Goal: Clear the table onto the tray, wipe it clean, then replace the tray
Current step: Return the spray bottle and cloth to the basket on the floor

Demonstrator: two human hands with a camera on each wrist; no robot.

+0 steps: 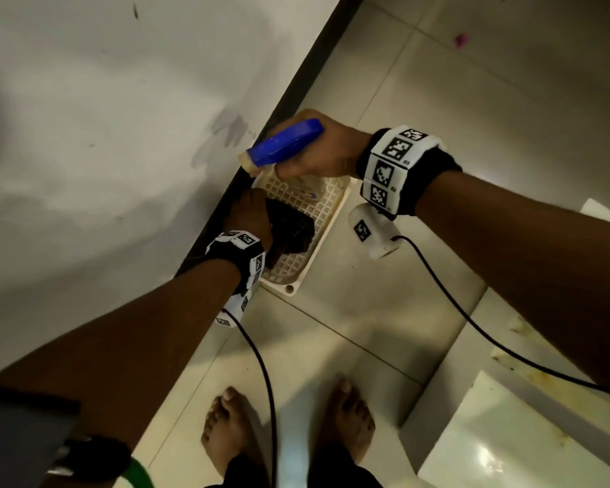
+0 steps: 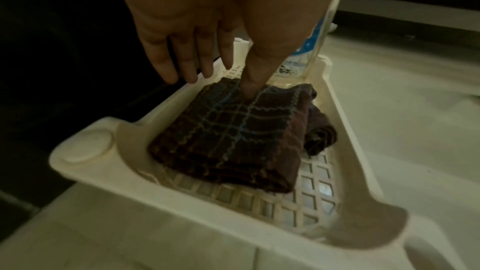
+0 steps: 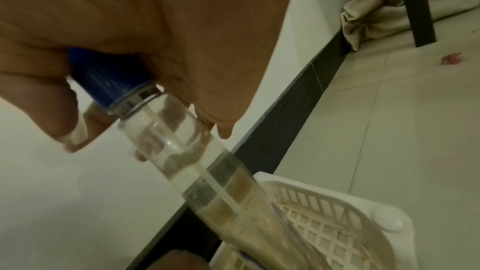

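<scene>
A cream lattice tray [image 1: 305, 269] lies on the floor tiles against the dark edge of the white table [image 1: 103, 135]. In it sits a folded dark plaid cloth [image 1: 291, 230] [image 2: 228, 137]. My left hand [image 1: 250, 213] [image 2: 221, 83] hovers over the cloth, its thumb pressing into the near fold and its fingers [image 2: 189, 69] straight above the tray's rim [image 2: 103, 171]. My right hand [image 1: 317, 153] [image 3: 145, 137] grips a clear spray bottle [image 1: 286, 142] [image 3: 166, 143] by the neck under its blue head. The bottle's base reaches down into the tray's far end [image 3: 337, 223].
My bare feet [image 1: 289, 427] stand on the tiles near the tray, with wrist cables [image 1: 265, 375] trailing past them. White slabs [image 1: 507, 434] lie at the lower right. A crumpled beige cloth [image 3: 369, 11] and a dark furniture leg [image 3: 415, 3] stand farther along the table edge.
</scene>
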